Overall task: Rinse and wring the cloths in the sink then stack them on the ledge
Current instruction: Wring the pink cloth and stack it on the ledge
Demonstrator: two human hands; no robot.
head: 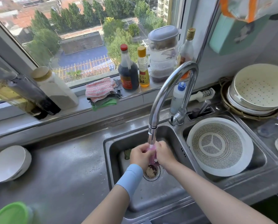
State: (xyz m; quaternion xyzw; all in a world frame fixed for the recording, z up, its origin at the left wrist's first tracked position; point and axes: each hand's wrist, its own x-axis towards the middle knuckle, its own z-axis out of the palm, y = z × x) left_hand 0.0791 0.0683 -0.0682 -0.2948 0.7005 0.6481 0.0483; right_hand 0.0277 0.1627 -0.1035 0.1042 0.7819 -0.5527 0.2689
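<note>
Both hands are over the left basin of the stainless-steel sink (112, 175), directly under the spout of the curved chrome tap (172, 84). The left hand (139, 155) and the right hand (164, 153) each have their fingers curled round a twisted pink cloth (152, 156), which hangs between them above the drain. This looks like rinsing or the start of a wring. Much of the job seems done: a stack of folded cloths (102, 91), pink-striped on top with grey and green beneath, already sits on the white window ledge (83, 103). Something greenish lies in the basin beside the left hand, possibly another cloth, but I cannot tell. The steel worktop (62, 159) is wet and carries a tipped white bowl (9, 164), and a white plastic colander (219, 146) fills the right basin. Bottles line the ledge below a sunlit window.
</note>
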